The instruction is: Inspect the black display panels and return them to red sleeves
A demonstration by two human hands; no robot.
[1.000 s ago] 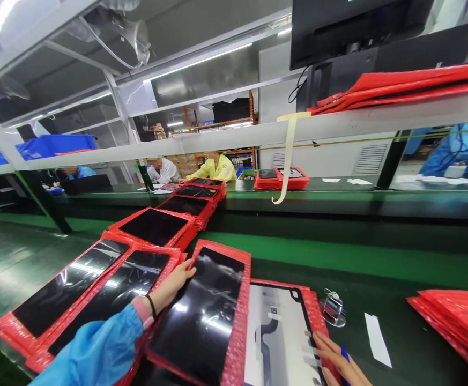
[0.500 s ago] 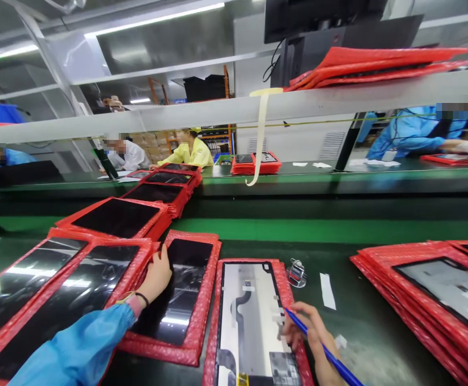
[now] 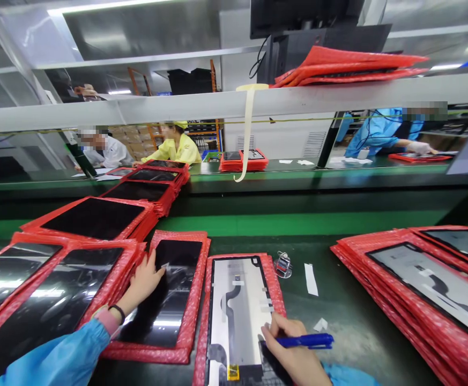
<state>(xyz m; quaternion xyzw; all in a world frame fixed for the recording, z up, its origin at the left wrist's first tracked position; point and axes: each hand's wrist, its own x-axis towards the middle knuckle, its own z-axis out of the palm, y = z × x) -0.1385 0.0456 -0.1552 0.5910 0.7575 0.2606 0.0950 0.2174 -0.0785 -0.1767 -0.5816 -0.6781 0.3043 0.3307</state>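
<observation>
Blue plastic pen [image 3: 304, 341] lies crosswise, tip rightward, pinched in my right hand [image 3: 292, 351].
My left hand [image 3: 143, 281] rests flat, unclenched, on a glossy black panel in red bubble wrap [image 3: 169, 295].

Left hand [image 3: 144, 280] on left panel [image 3: 165, 300]; right hand [image 3: 294, 356], pen [image 3: 304, 341] on middle panel [image 3: 237, 316]; stack [image 3: 418, 289] far right.

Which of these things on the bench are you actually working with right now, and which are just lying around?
In hand:
left hand on the dark panel
right hand holding the blue pen at the pale panel

Lying about:
clip
paper slip
stack at right
stacks at left
</observation>
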